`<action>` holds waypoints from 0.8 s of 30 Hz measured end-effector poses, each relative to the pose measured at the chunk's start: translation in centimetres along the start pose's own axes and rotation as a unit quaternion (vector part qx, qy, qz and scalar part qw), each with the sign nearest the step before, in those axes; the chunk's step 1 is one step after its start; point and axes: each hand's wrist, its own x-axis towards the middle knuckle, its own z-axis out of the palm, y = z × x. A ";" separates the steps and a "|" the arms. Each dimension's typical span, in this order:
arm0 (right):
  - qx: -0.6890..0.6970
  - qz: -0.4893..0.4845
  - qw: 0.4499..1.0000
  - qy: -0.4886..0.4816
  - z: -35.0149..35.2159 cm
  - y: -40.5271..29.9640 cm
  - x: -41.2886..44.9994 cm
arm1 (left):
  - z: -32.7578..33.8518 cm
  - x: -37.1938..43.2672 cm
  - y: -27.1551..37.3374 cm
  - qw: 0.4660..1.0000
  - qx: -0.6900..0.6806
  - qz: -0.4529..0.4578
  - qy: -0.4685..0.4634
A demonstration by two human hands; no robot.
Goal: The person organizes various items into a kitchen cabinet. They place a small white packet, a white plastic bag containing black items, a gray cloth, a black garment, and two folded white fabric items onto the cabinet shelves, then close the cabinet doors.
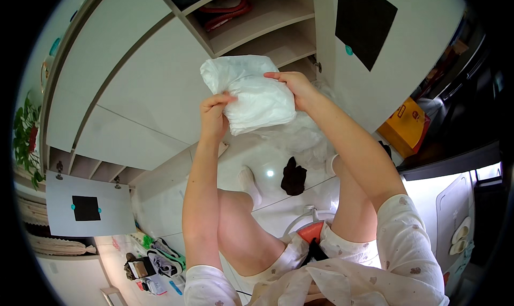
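Note:
Between my two hands, in front of the open cabinet, is a folded bundle of white, thin plastic (261, 101). My left hand (216, 111) grips its lower left edge, with the thumb on top. Around its right edge my right hand (297, 90) is closed, fingers lying over the upper surface. Crumpled clear plastic (305, 137) lies on the floor beneath the bundle and my right forearm. Nearer my knees, a dark piece of cloth (293, 177) rests on the tiles.
Cabinet shelves (261, 37) are ahead, one with red items (229, 9). An open cabinet door (369, 45) stands right, near a yellow box (405, 125). Sneakers (164, 260) and small items lie lower left, by another open door (88, 221). I sit on a stool with a red seat (311, 231).

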 end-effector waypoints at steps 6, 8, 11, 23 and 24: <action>-0.164 -0.105 0.980 -0.040 -1.0 -1.2 -0.7 | 3.1 1.2 2.4 0.966 0.040 -0.228 0.115; -0.256 -0.135 0.956 -0.039 -1.3 -1.2 -0.6 | 3.2 1.2 2.6 0.962 0.078 -0.240 0.102; -0.380 -0.232 0.894 -0.043 -2.5 -1.0 0.0 | 3.5 1.4 2.8 0.950 0.129 -0.275 0.076; -0.738 -0.154 0.648 0.106 -0.9 -2.5 -0.9 | 4.4 1.8 1.3 0.715 0.695 -0.041 0.054; -0.795 -0.221 0.564 0.036 -0.2 -2.1 -1.9 | 4.1 1.4 1.4 0.654 0.745 0.120 0.055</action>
